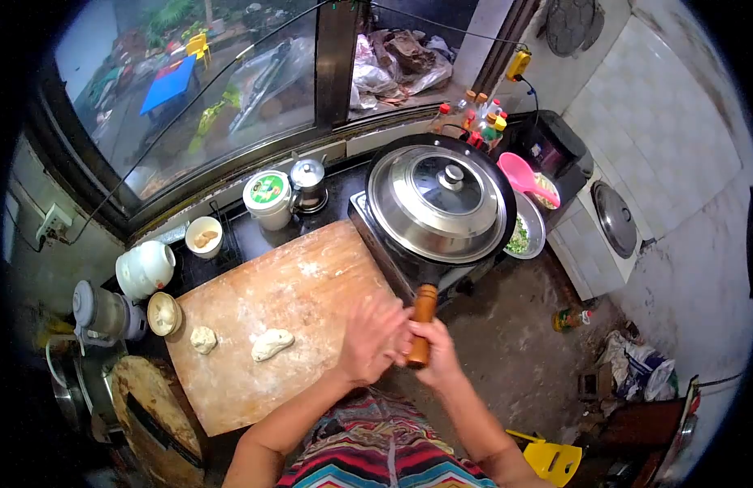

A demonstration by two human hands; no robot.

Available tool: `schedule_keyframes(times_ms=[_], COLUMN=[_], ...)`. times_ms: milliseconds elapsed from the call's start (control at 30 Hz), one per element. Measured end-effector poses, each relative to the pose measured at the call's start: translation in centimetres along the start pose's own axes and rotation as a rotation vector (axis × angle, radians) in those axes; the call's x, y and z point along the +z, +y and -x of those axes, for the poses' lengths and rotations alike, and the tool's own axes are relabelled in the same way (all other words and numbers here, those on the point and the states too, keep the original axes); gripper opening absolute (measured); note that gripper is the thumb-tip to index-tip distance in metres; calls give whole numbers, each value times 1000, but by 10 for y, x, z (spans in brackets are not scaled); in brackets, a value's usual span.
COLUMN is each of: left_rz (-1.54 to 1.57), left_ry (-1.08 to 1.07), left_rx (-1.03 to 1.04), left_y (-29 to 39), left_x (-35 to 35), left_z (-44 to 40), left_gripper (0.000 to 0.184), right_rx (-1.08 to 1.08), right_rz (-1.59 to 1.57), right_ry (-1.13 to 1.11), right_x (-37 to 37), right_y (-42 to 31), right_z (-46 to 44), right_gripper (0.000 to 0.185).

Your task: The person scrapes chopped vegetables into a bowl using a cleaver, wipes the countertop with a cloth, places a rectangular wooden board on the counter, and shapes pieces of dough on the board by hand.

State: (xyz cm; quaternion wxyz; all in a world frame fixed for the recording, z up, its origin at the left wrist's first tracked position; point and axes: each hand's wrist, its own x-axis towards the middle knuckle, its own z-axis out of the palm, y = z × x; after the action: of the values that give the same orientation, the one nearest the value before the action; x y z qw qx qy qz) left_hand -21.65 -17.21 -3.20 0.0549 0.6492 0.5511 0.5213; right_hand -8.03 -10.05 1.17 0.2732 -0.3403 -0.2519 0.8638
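Note:
In the head view, my right hand [438,351] is closed around the wooden handle [425,302] of a wok, with a finger or thumb crossing over the wood. My left hand [368,340] is beside it, fingers stretched out, its fingertips close to the right hand; whether they touch is unclear. The wok sits on a stove under a domed steel lid [393,207] with a glass centre. To the left lies a floured wooden board [303,252]. On it rest a small round dough piece [203,340] and a longer dough lump [272,345].
Bowls [165,314], a white lidded tub [268,200] and a metal pot [309,180] line the board's far and left sides. Right of the wok are a metal bowl of chopped greens [523,232] and a pink ladle [516,172]. Sauce bottles [482,118] stand behind.

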Motion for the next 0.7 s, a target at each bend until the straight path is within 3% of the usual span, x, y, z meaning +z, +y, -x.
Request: schedule_keyframes(times_ms=[233,367,433,467,500,567,633,700], left_rz=[138,42,-51,-11,28,-214,-559,-803], left_ry=[-63,-38,20,141,267,232,185,86], left_rx=[-211,-339,-372,-509,-634,-756,-846,-897], left_y=[-12,-41,-61,-68,-79,-113,-147,-165], left_x=[28,18,-5,-20,-37,-80,-94,-97], left_z=[39,67,86,93,96,119,140,168], left_gripper=[37,34,34,35,36,42,45,49], right_rx=[96,114,90,102,141,312,435,417], right_rz=[-23,-14,-124,-110,-115,371,619,905], right_ry=[-199,-266,-291,-207,-56,63,-34,-328], right_x=[-89,-110,-110,-119,-152,-155,-120,-78], right_y=[-76,-88,-80,-70,-50,-7,46,98], right_z=[21,15,13,6,-5,-11,-26,-52], right_gripper=[47,56,72,83,79,71,52,38])
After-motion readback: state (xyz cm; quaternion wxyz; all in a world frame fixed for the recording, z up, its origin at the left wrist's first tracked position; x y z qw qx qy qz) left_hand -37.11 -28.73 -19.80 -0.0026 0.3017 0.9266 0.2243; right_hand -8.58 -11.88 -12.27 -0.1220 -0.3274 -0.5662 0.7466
